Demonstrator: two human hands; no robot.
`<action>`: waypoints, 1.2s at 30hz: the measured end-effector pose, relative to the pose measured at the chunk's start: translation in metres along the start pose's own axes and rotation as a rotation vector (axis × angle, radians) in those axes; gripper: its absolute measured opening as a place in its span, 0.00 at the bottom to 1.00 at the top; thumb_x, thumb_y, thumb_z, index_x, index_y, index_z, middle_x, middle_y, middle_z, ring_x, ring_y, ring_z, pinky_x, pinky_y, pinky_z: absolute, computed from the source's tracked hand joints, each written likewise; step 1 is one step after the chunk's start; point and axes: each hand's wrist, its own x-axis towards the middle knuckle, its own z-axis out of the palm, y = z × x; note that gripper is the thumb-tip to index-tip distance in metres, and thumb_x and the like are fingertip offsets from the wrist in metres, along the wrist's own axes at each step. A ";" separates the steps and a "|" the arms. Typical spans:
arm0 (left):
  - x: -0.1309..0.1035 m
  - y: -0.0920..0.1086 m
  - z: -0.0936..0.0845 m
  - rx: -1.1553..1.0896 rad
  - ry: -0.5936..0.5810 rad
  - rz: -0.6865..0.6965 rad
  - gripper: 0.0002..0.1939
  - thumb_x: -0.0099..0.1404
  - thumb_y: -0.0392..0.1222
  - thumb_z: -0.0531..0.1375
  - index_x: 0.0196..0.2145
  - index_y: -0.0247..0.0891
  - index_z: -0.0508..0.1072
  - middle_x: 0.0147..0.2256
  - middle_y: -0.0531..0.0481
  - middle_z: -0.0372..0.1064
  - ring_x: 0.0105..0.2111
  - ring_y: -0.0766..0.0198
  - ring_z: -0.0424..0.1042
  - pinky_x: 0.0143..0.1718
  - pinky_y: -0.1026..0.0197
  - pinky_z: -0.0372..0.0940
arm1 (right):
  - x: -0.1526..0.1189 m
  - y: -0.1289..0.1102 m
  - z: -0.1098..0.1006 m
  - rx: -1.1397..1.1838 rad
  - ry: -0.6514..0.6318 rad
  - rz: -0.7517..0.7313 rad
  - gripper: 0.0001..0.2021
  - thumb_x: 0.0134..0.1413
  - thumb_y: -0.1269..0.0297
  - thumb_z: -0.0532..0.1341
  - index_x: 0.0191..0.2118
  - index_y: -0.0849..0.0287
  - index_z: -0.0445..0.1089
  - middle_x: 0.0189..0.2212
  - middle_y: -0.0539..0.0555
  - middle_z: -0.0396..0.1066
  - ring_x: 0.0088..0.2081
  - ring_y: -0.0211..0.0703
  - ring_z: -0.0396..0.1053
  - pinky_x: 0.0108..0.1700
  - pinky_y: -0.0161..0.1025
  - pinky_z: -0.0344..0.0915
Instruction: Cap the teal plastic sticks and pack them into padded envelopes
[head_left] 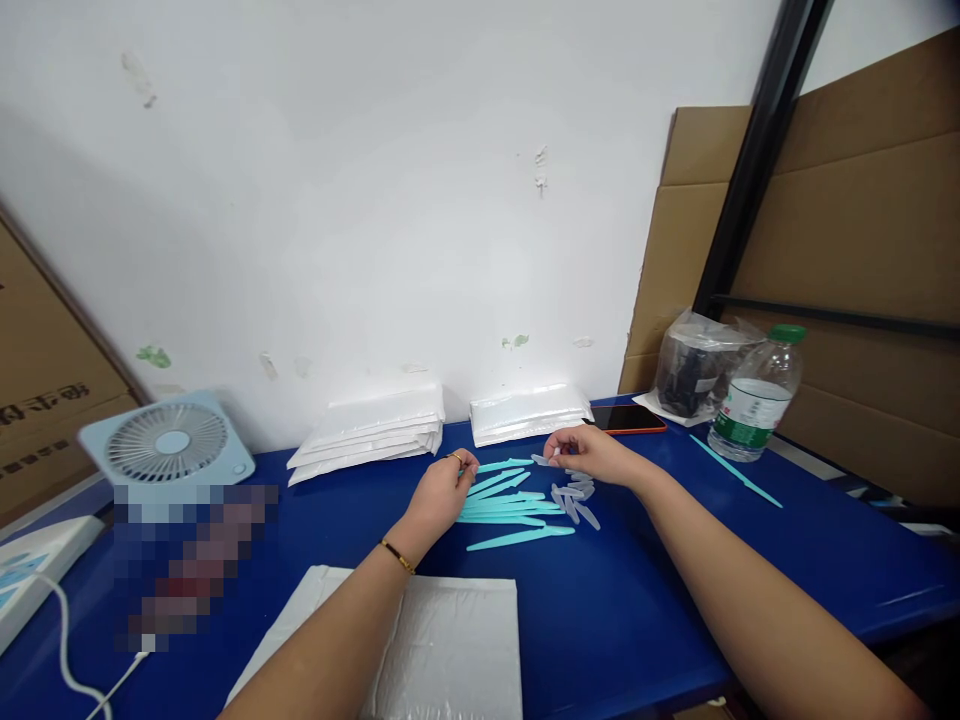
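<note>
My left hand (444, 490) has thumb and fingers pinched at the end of a slim teal eyebrow razor (504, 466), whose other end points right toward my right hand (596, 455). The right fingers are closed on a small translucent blade cap (555, 455), partly hidden by the fingertips. Below and between the hands, several more teal razors (510, 510) lie fanned out on the blue table (622, 610). Just right of them sits a loose pile of clear caps (574, 498). One razor (517, 538) lies nearest to me, apart from the bunch.
Stacks of white padded mailers (367, 430) and packets (529, 412) stand along the wall. A phone (626, 419), a water bottle (757, 400), a bagged dark item (686, 375) and a lone razor (739, 470) are at right. A fan (169, 440) stands left; a mailer (465, 650) lies under my left forearm.
</note>
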 end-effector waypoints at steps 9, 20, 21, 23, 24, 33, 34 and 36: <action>-0.001 0.009 0.000 -0.001 0.009 0.052 0.13 0.65 0.44 0.45 0.33 0.39 0.67 0.29 0.51 0.68 0.29 0.64 0.65 0.30 0.63 0.57 | 0.004 -0.010 0.012 -0.012 -0.028 -0.033 0.10 0.48 0.60 0.59 0.33 0.61 0.71 0.22 0.49 0.65 0.25 0.35 0.59 0.28 0.31 0.56; -0.001 0.013 0.001 0.274 0.230 0.084 0.14 0.64 0.44 0.51 0.46 0.43 0.68 0.47 0.48 0.64 0.48 0.56 0.60 0.48 0.54 0.54 | 0.018 0.006 0.015 -0.104 0.108 -0.003 0.09 0.48 0.63 0.57 0.34 0.60 0.72 0.25 0.50 0.69 0.27 0.37 0.63 0.31 0.33 0.59; -0.003 0.015 0.001 0.309 0.200 0.107 0.14 0.64 0.44 0.50 0.45 0.43 0.69 0.46 0.48 0.65 0.47 0.56 0.61 0.47 0.54 0.54 | 0.019 0.011 0.012 -0.129 0.124 0.027 0.09 0.48 0.63 0.58 0.34 0.60 0.73 0.25 0.50 0.69 0.27 0.37 0.64 0.31 0.33 0.59; -0.005 0.016 0.000 0.350 0.088 0.153 0.15 0.66 0.45 0.47 0.42 0.43 0.71 0.42 0.48 0.67 0.44 0.57 0.63 0.42 0.56 0.56 | 0.018 0.019 0.002 -0.179 0.148 0.082 0.10 0.47 0.64 0.58 0.34 0.60 0.74 0.25 0.51 0.71 0.28 0.39 0.65 0.32 0.34 0.60; -0.007 0.017 0.001 0.365 0.038 0.170 0.17 0.67 0.46 0.46 0.42 0.43 0.72 0.41 0.48 0.68 0.43 0.57 0.63 0.40 0.57 0.56 | 0.015 0.022 -0.004 -0.202 0.157 0.104 0.10 0.47 0.65 0.58 0.34 0.60 0.74 0.25 0.51 0.71 0.29 0.39 0.66 0.32 0.34 0.61; -0.015 0.023 0.005 0.489 -0.120 0.238 0.24 0.67 0.53 0.42 0.44 0.42 0.73 0.42 0.47 0.69 0.42 0.57 0.64 0.37 0.58 0.56 | -0.003 0.042 -0.028 -0.310 0.030 0.208 0.07 0.39 0.67 0.63 0.28 0.58 0.76 0.26 0.51 0.75 0.28 0.40 0.69 0.29 0.32 0.61; -0.015 0.023 0.005 0.493 -0.129 0.246 0.24 0.68 0.53 0.41 0.45 0.42 0.72 0.43 0.47 0.69 0.42 0.57 0.64 0.38 0.58 0.56 | -0.001 0.044 -0.024 -0.291 0.038 0.194 0.07 0.40 0.67 0.62 0.29 0.58 0.76 0.26 0.51 0.75 0.28 0.40 0.70 0.30 0.32 0.62; -0.014 0.023 0.005 0.494 -0.148 0.267 0.25 0.68 0.54 0.40 0.48 0.42 0.70 0.46 0.47 0.67 0.44 0.57 0.64 0.40 0.58 0.57 | 0.005 0.045 -0.014 -0.253 0.069 0.145 0.07 0.42 0.68 0.61 0.29 0.58 0.76 0.26 0.51 0.75 0.29 0.39 0.70 0.31 0.32 0.62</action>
